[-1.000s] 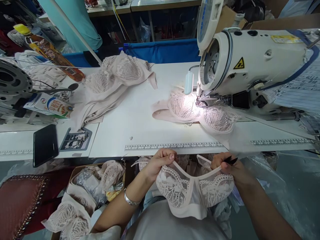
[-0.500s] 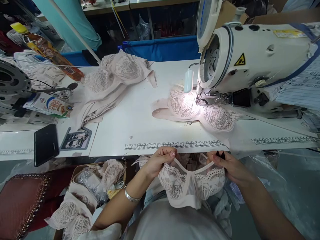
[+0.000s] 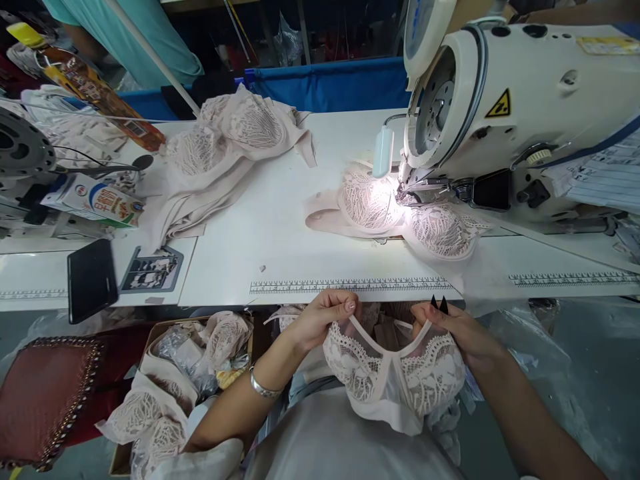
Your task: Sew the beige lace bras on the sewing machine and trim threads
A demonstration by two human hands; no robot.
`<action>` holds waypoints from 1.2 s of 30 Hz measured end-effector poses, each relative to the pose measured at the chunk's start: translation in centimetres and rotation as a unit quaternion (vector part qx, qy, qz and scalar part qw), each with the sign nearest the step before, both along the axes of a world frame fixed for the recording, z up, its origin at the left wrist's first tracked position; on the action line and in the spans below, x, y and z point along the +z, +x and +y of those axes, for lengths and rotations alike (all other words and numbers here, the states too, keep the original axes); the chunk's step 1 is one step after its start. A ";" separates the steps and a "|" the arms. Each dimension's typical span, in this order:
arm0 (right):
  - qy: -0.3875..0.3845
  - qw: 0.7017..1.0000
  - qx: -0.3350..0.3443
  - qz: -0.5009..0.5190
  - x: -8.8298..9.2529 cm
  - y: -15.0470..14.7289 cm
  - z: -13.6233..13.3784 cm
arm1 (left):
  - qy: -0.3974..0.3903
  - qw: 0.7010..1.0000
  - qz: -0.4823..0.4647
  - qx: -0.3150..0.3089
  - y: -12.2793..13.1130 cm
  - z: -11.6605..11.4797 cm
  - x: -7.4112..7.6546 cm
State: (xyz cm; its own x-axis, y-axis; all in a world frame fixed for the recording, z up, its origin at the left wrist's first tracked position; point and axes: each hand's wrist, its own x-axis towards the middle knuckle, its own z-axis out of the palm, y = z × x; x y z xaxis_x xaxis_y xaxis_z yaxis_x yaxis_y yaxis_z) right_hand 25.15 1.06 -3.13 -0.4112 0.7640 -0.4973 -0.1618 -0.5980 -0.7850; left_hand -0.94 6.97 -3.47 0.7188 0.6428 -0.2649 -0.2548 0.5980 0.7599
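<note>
While the fingers of the left hand [image 3: 320, 321] pinch one upper edge of a pale lace bra [image 3: 391, 380], those of the right hand [image 3: 459, 332] grasp the other side, two black pointed tips [image 3: 435, 309] jutting up above them. The bra hangs spread before the person's body, near the front edge of the white tabletop [image 3: 250, 247]. On that surface a second bra [image 3: 443, 231] lies partly lit beneath a sewing machine [image 3: 535, 93], and a pale lace pile [image 3: 225, 150] sits beside a bottle [image 3: 95, 87].
</note>
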 end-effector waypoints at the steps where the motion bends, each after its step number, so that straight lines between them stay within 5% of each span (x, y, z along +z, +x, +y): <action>1: 0.007 1.000 0.002 0.010 0.0 -0.1 0.1 | -0.006 1.000 0.002 0.000 0.0 0.0 0.0; 14: 0.031 0.998 0.007 0.048 1.0 -0.4 0.6 | -0.004 1.000 -0.003 0.004 0.0 0.0 0.1; 19: 0.127 0.988 0.090 0.026 3.0 3.4 -2.4 | 0.157 0.981 0.002 -0.115 1.2 -0.2 2.2; 22: 0.230 0.969 0.094 0.014 4.4 7.1 -5.9 | 0.388 0.892 0.077 -0.219 3.3 -1.5 2.9; 26: 0.215 0.959 -0.017 -0.184 3.2 11.2 -8.5 | 0.668 0.658 0.147 -0.314 7.5 -3.3 1.2; 28: 0.150 0.932 -0.024 -0.329 0.9 12.5 -8.2 | 0.738 0.578 0.199 -0.287 9.8 -3.7 -0.3; 32: 0.105 0.824 -0.106 -0.547 -5.6 13.9 -6.4 | 0.828 0.475 0.278 -0.105 13.0 -3.7 -2.8; 36: 0.122 0.770 -0.108 -0.617 -11.4 14.0 -5.4 | 0.855 0.440 0.242 -0.127 12.9 -4.7 -5.2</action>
